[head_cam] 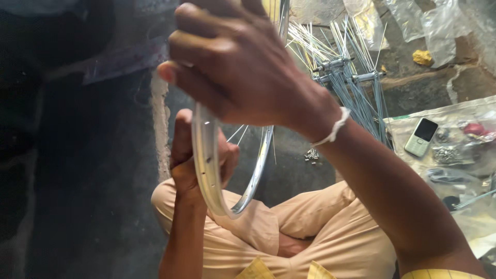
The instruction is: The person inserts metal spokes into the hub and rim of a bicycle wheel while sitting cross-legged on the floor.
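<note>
**Floor and What Lay on It**

The dark concrete floor point(93, 170) carried a bundle of spokes point(351, 82). Right of the spokes lay a plastic sheet point(413, 116) bearing a small mobile phone point(421, 137). Below the spokes sat a heap of small metal nipples point(311, 155).

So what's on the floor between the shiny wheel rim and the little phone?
In the head view, a small heap of metal bits and the right forearm lie between the rim and the phone.

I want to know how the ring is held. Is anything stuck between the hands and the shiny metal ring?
Nothing visible. The right hand grips the top of the metal rim directly, and the left hand holds its lower part bare-skinned.
</note>
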